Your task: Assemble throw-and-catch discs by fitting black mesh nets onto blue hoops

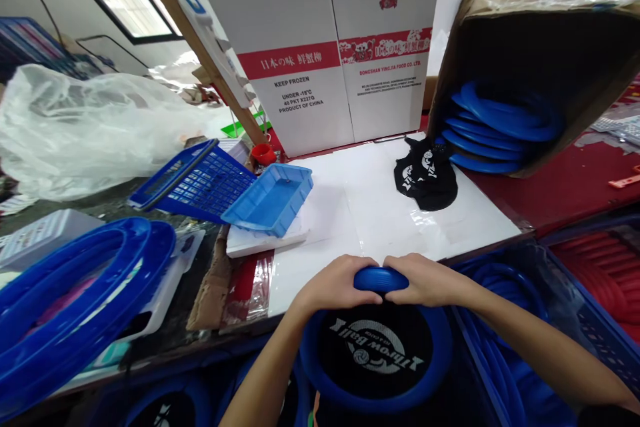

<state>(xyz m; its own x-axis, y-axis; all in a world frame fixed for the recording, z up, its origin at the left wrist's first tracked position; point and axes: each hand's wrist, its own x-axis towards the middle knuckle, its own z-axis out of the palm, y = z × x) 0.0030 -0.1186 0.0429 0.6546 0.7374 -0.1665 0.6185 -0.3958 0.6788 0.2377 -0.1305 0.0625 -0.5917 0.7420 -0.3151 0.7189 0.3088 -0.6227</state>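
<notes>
A throw-and-catch disc (373, 353) with a blue ring rim and a black fabric centre printed "Throw Ball" is at the table's front edge, close to my body. My left hand (343, 283) is closed on the far part of its blue rim, thumb below and fingers above. My right hand (423, 281) pinches the same part from the other side, the thumbs nearly meeting. Black printed fabric pieces (425, 177) lie in a pile beyond my right hand, on the white board (345, 200).
An open cardboard box (453, 53) at the right holds stacked blue rings (490, 127). A blue tray (273, 200) and a blue basket (200, 177) stand at left, near large blue rings (95, 307). Crates with blue tubes (510, 340) and red tubes (600, 273) are at lower right.
</notes>
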